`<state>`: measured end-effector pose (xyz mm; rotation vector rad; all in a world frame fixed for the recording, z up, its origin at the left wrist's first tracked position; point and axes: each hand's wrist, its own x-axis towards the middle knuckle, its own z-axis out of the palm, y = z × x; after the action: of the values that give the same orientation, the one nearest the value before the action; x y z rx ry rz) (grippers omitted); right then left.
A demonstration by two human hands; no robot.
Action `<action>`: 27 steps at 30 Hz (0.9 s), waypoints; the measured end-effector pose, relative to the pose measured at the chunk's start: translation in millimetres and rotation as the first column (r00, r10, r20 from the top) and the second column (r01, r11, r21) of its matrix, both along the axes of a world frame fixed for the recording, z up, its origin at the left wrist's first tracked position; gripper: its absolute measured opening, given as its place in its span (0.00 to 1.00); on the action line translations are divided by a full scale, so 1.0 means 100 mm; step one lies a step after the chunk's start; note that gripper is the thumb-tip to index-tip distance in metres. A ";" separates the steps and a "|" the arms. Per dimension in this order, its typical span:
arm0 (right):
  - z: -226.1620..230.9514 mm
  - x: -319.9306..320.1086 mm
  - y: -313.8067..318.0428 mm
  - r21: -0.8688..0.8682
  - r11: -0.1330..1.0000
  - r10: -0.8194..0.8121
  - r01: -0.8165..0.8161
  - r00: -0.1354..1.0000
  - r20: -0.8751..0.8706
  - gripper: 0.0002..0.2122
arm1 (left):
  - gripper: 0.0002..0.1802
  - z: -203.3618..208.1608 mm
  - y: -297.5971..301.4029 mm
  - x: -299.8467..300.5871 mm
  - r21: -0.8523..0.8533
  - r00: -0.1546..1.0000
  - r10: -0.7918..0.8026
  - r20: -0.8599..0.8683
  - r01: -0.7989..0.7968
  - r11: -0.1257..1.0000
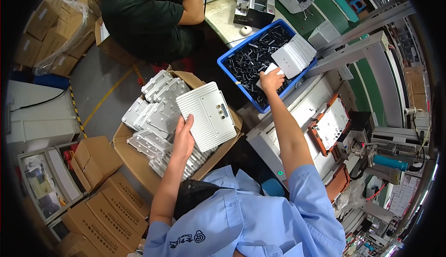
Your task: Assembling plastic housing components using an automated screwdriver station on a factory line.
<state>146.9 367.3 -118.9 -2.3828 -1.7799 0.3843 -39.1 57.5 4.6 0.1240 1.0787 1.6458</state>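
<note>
My left hand (pixel 184 138) grips the near left edge of a white ribbed housing panel (pixel 204 122), thumb on top. The panel has a small dark connector area on its right side and is held tilted above an open cardboard box (pixel 121 141). That box is filled with similar pale metal housings (pixel 160 113). My right hand (pixel 272 81) reaches over a blue bin (pixel 241 91), its fingers closed on a flat white plate (pixel 269 68). Fanned white plates (pixel 291 58) lie beside it, on top of many small black parts (pixel 248 57).
A co-worker in a dark shirt (pixel 139 20) sits at the far left, by a bench with a small black-and-silver machine (pixel 254 10). Orange fixtures (pixel 329 124) stand on the machine table to the right. Cardboard cartons (pixel 104 215) are stacked at the lower left.
</note>
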 end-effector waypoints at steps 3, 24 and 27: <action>0.51 0.00 -0.06 0.023 0.999 -0.030 0.035 0.979 -0.204 0.40 | 0.21 0.02 0.00 -0.01 0.007 1.000 0.003 0.024 -0.003 1.000; 1.79 0.49 -2.27 0.560 0.672 0.708 -0.484 0.641 -0.296 0.30 | 0.22 0.47 0.14 0.92 0.193 0.970 -0.226 -0.091 0.240 0.952; 1.88 0.72 -2.45 0.552 0.646 0.744 -0.527 0.598 -0.299 0.29 | 0.21 0.55 0.11 1.04 0.172 0.969 -0.232 -0.089 0.244 0.954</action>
<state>219.3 122.8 68.7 -1.1080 -2.1209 0.5726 64.8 68.2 59.5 0.4169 0.9229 1.5260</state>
